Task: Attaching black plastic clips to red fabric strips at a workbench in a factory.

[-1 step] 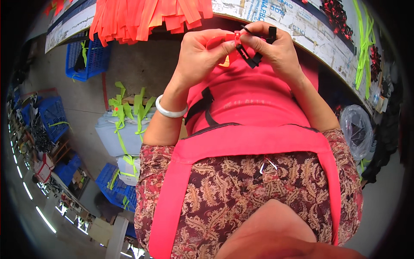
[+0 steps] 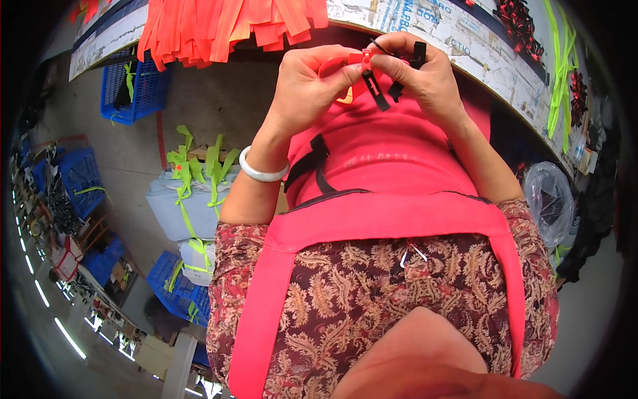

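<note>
Both hands meet above my lap at the table edge. My left hand (image 2: 307, 83) pinches a bright red-orange strap (image 2: 331, 65) and a small red plastic buckle (image 2: 366, 61) between thumb and fingers. My right hand (image 2: 425, 76) is closed on a black strap (image 2: 377, 92), its thumb pressed close to the red buckle. The end of this strap hangs down below the fingertips. A black plastic clip (image 2: 418, 54) sticks out by the right fingers. Whether the black strap passes through the buckle is hidden by my fingertips.
Orange strips (image 2: 226, 30) hang over the table edge (image 2: 379, 14) ahead. Yellow-green straps (image 2: 559, 80) and red-black pieces (image 2: 522, 30) lie at the right. Blue crates (image 2: 149, 93) and a tied pale-blue bundle (image 2: 173, 209) stand at left. A clear plastic bag (image 2: 549, 199) sits at right.
The black strap, bent in a loop below my fingers before, now hangs straighter downward. Both hands keep nearly the same place and hold.
</note>
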